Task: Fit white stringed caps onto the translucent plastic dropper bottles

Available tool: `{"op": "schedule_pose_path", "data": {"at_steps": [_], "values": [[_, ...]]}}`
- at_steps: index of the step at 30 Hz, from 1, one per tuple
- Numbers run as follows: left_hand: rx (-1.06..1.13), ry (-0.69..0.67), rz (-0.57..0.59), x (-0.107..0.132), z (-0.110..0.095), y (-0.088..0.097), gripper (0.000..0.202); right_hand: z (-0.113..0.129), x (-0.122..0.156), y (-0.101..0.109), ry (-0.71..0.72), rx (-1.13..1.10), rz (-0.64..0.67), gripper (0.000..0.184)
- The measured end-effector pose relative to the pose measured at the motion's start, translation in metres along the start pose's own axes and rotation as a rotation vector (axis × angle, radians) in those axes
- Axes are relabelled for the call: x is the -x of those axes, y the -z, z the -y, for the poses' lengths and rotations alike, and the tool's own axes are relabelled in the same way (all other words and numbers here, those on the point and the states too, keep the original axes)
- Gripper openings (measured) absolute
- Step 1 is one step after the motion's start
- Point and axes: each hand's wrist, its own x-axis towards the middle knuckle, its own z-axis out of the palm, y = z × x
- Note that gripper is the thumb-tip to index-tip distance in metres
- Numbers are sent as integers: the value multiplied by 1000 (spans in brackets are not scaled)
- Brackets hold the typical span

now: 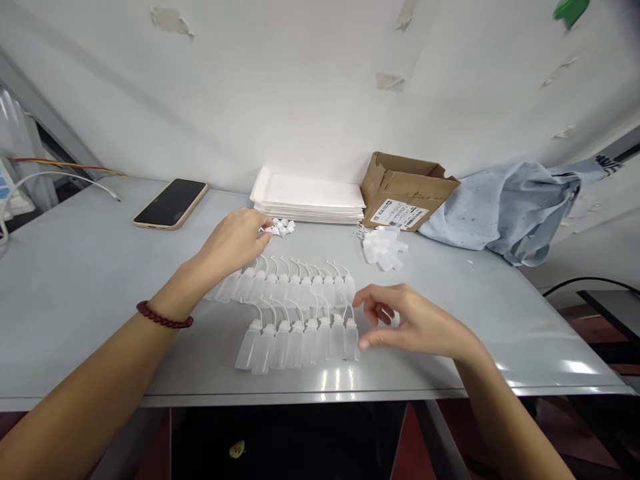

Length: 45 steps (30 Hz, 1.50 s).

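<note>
My left hand (237, 235), with a dark red bracelet (164, 316) on its wrist, reaches to a small pile of white caps (283, 227). Its thumb and forefinger are apart at the pile's left edge. My right hand (407, 320) hovers beside the right end of the front row, fingers curled and thumb apart, with nothing visible in it. Several translucent squeeze bottles (296, 343) with thin white cords at their necks lie side by side in that front row. Behind them lies a second row of similar bottles (283, 288), partly behind my left forearm.
White padded envelopes (310, 193) are stacked against the wall, next to an open cardboard box (407, 190). More translucent pieces (384, 248) are heaped before the box. A phone (171, 203) lies at the left. Light blue cloth (500, 210) lies at the right. The grey table's front edge (300, 398) runs nearby.
</note>
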Motion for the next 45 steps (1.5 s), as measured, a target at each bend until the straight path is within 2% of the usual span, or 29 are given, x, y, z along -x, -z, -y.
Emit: {"op": "schedule_pose_path", "data": {"at_steps": [4, 8, 15, 19, 22, 25, 28, 30, 32, 35, 37, 39, 42, 45], "values": [[20, 5, -20, 2, -4, 2, 31, 2, 13, -13, -78, 141, 81, 70], [26, -4, -22, 2, -4, 2, 29, 3, 11, -27, -140, 192, 109, 78], [43, -3, -32, 1, -3, 2, 27, 4, 13, -37, -207, 264, 80, 78], [43, 8, -38, 1, -4, 2, 27, 5, 16, -37, -198, 257, 56, 67], [139, 28, -32, 3, -11, 4, 28, 6, 20, -35, -185, 247, 31, 60], [322, 43, -6, 8, -22, 8, 26, 10, 21, -26, -132, 212, -45, 56], [589, 30, 68, 14, -33, 12, 24, 16, 11, -11, -32, 147, -187, 54], [760, 21, 161, 17, -39, 13, 27, 19, -4, -2, 40, 62, -259, 55], [873, -2, 235, 20, -44, 14, 28, 19, -24, 2, 98, -46, -258, 55], [967, -21, 281, 22, -48, 14, 25, 11, -55, -3, 145, -109, -275, 47], [1004, -16, 284, 23, -50, 12, 24, 2, -69, -13, 136, -138, -392, 36], [1023, -15, 250, 23, -52, 11, 23, -7, -76, -24, 96, -162, -494, 34], [1006, -19, 146, 23, -56, 11, 20, -15, -76, -32, 68, -143, -554, 33], [1019, -55, 75, 24, -59, 9, 17, -16, -73, -32, 75, -116, -579, 30]]}}
